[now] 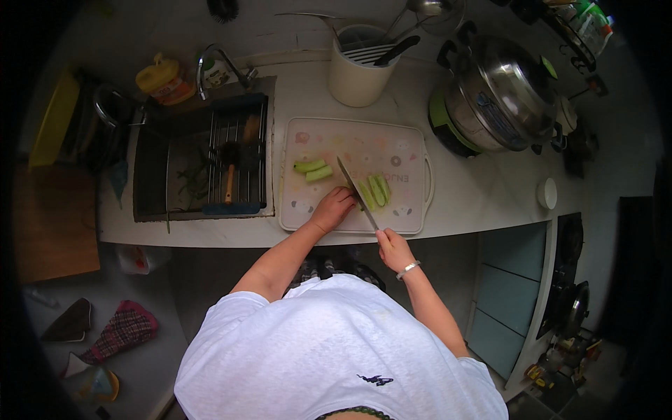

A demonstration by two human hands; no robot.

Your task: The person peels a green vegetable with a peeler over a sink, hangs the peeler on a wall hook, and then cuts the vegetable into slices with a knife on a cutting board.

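Note:
My right hand (395, 249) grips the handle of a kitchen knife (357, 191), whose long blade slants up and left over a white plastic cutting board (352, 131). My left hand (334, 208) rests on the board with curled fingers close against the blade's left side. What lies beneath those fingers is mostly hidden. Right of the blade lie several lengthwise-cut cucumber strips (377, 190), pale flesh showing. Farther left on the board sit a few thicker cucumber pieces (315, 169), apart from my hands.
Left of the board is a sink (152, 173) with a drying rack (215, 157) holding a wooden-handled brush (230, 182). Behind the board stands a cream utensil holder (357, 84). A large steel steamer pot (499, 94) and a small white bowl (547, 193) are at the right.

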